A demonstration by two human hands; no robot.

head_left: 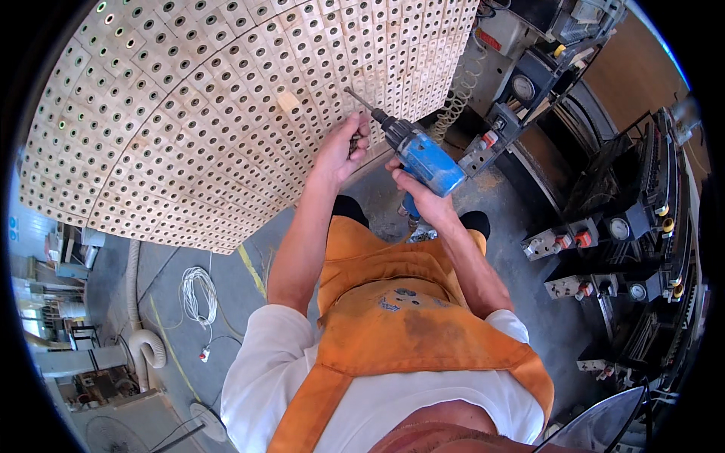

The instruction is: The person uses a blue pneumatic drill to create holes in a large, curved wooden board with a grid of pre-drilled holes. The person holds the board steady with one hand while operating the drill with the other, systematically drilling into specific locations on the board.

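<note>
Firmly closed, the right hand grips the handle of a blue power drill, whose body slants up and to the left. The drill stands out beyond the lower right edge of a broad surface of pale wooden blocks, with its black chuck close to that edge. From the chuck a slender dark bit reaches inward over the surface; whether its tip touches a block cannot be told.

The left hand is curled beside the chuck, before the same lower right edge. Its fingers are partly closed on small dark pieces, their kind too small to tell.

Rows of dark-rimmed round holes cover the surface, crossed by curved seams. A small loose wooden block lies on it, inward from the lower right edge and to the left of the bit.

Just outside the surface's right edge hangs a pale coiled hose; farther right stands dark machinery with round gauges. Below the surface's lowest corner, a white cable lies looped on the grey floor. The person wears an orange apron over a white shirt.
</note>
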